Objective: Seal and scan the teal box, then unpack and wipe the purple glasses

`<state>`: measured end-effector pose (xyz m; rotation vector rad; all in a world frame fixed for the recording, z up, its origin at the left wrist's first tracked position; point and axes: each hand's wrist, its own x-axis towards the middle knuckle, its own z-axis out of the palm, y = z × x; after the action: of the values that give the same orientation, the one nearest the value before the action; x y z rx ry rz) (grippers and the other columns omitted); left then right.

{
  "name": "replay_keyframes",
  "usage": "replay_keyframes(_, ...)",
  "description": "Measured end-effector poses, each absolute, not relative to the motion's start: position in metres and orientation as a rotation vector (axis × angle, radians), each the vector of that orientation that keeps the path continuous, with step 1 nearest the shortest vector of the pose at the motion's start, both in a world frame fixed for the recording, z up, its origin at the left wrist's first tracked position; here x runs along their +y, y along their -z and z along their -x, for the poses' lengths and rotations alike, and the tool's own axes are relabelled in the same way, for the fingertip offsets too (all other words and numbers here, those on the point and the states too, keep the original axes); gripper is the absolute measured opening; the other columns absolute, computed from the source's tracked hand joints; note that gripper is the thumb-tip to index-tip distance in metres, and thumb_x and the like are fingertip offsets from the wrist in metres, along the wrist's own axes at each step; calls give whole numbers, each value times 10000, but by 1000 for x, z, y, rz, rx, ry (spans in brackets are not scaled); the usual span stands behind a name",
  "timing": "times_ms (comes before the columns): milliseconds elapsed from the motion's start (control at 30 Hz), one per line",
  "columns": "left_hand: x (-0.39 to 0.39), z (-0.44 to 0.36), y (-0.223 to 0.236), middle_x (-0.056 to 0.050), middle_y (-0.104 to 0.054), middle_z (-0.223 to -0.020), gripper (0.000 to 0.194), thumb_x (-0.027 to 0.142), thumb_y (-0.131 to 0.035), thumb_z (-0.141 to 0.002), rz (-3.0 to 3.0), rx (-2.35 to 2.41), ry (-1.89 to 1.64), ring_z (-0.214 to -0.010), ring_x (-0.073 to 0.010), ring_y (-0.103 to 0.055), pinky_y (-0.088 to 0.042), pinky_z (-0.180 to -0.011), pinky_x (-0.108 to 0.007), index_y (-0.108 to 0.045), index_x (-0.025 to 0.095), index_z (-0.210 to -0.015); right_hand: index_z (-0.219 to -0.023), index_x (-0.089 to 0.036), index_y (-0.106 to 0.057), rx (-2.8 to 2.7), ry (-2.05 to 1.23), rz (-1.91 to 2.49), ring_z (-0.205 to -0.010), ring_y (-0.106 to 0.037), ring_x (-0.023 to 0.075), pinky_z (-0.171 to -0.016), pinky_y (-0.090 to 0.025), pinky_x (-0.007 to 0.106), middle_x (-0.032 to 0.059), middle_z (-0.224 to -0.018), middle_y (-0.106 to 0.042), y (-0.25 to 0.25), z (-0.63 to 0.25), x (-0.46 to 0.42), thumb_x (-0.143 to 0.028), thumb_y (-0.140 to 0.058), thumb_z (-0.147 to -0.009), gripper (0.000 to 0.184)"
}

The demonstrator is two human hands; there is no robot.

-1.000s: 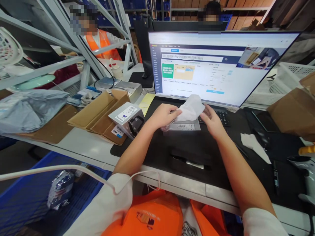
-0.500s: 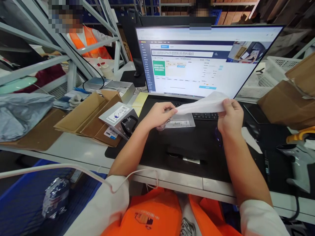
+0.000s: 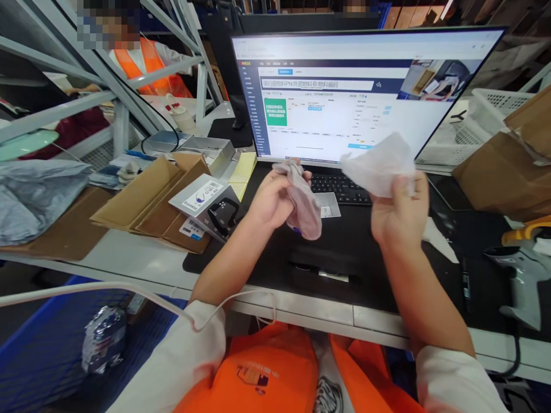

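Note:
My left hand (image 3: pixel 272 198) is closed on a limp greyish-pink cloth item (image 3: pixel 306 209), perhaps a pouch or a sock, which hangs over the desk mat. A small blue patch shows near its lower edge. To the right, my right hand (image 3: pixel 400 209) pinches a thin white translucent sheet or bag (image 3: pixel 381 163) held up before the monitor. The two things are apart. Under and behind the cloth a small grey box (image 3: pixel 330 202) with a label lies on the mat, partly hidden, close to the keyboard (image 3: pixel 342 188).
A monitor (image 3: pixel 327 126) stands at the back. Leftward are an open cardboard box (image 3: pixel 138 201) and a printed product box (image 3: pixel 204 201). A barcode scanner (image 3: pixel 523 281), a pen (image 3: pixel 466 287) and a brown carton (image 3: pixel 495 178) are on the right. A white cable (image 3: pixel 107 285) crosses low left.
The white sheet, which both hands stretched between them, is now only in my right hand. My left hand has turned and raised the cloth into view. The camera view has shifted slightly.

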<state>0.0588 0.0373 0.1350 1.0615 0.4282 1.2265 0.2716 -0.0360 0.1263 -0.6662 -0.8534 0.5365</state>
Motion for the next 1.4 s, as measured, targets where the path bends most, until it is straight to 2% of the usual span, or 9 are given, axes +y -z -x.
replay_keyframes(200,30,-77,-129,0,-656,-1461,159,304,-847,-790,-1052,356,-1307,-1513,-290,-471,-394,-1274,-436,-758,240,-907,-941,-298,-627,-894,-1043,630,-1329,-609,306,-1032,-580,576,13,-1156,-753,-137,-247,-58,-397,-772,-791,231)
replay_keyframes(433,43,-86,-132,-80,-793,-1084,284,376,-538,-1010,-446,477,-991,-1209,-292,-721,-548,-1122,-467,-735,174,-973,-625,-244,-584,-1208,-1154,711,-1379,-593,331,-1214,-387,590,21,-1059,-815,-125,-274,-39,-219,-716,-750,184)
replay_keyframes(533,51,-86,-128,-50,-763,-827,277,308,-525,-1000,-340,524,-1112,-976,-221,-770,-586,-1035,-358,-703,172,-837,-748,-243,-675,-1432,-1077,910,-1384,-585,323,-1219,-376,559,41,-1201,-788,-118,-280,-34,-192,-713,-753,64)
replay_keyframes(600,60,-84,-125,-33,-736,-754,284,278,-503,-1007,-302,561,-1224,-874,-182,-758,-592,-991,-309,-702,171,-836,-972,-268,-713,-1482,-939,951,-1377,-583,302,-1189,-415,525,48,-1342,-724,-116,-278,-37,-189,-716,-753,234)
replay_keyframes(667,71,-81,-124,-31,-749,-786,289,272,-476,-1026,-321,584,-1329,-851,-158,-749,-596,-964,-284,-719,171,-907,-1123,-295,-686,-1465,-626,943,-1337,-594,276,-1154,-450,486,53,-1353,-690,-116,-271,-45,-177,-703,-767,375)
replay_keyframes(767,83,-73,-125,-49,-776,-894,280,348,-503,-1035,-480,612,-1400,-896,-165,-753,-615,-930,-304,-727,180,-1014,-1017,-279,-697,-1620,-254,927,-1078,-674,248,-1023,-530,445,52,-1072,-719,-117,-253,-57,-156,-639,-839,224)
replay_keyframes(1067,45,-85,-131,-51,-767,-1052,429,446,-344,-1066,-698,618,-1519,-1161,-188,-720,-589,-1026,-306,-692,203,-1001,-1063,-216,-701,-2014,-321,942,-1035,-634,293,-931,-552,473,131,-1068,-685,-97,-214,-52,-87,-426,-922,334)
replay_keyframes(1233,33,-86,-132,-45,-756,-1089,353,464,-430,-1003,-905,628,-1714,-1258,-199,-669,-535,-1093,-304,-692,228,-1024,-1222,-244,-715,-1935,-275,838,-1241,-615,360,-1138,-445,594,140,-1214,-716,-94,-219,-56,-311,-642,-900,337)
replay_keyframes(1400,38,-70,-132,-13,-726,-969,188,364,-704,-776,-1050,568,-1814,-1091,-201,-706,-546,-1007,-279,-668,225,-897,-1123,-232,-761,-1559,-794,953,-1178,-691,346,-1086,-520,516,108,-1104,-782,-93,-217,-57,-623,-658,-907,459)
